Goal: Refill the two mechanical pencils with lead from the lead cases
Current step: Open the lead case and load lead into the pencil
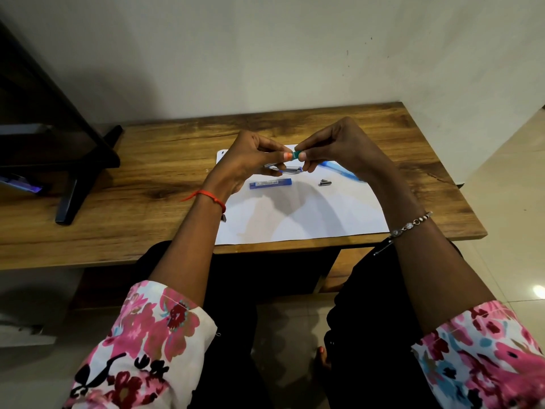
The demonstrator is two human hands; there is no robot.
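Both hands are raised above a white sheet of paper [309,214] on the wooden desk. My left hand [250,160] and my right hand [333,146] meet fingertip to fingertip and pinch a small green lead case [297,154] between them. Under the hands lies a clear and blue mechanical pencil [290,169]. A second, light blue pencil [342,169] lies to the right, partly hidden by my right wrist. A blue lead case [270,183] lies flat on the paper below my hands. A small grey metal cap [325,182] sits to its right.
The wooden desk [147,184] stands against a pale wall. A black monitor stand [76,172] occupies the desk's left part. The desk's front edge runs just above my lap.
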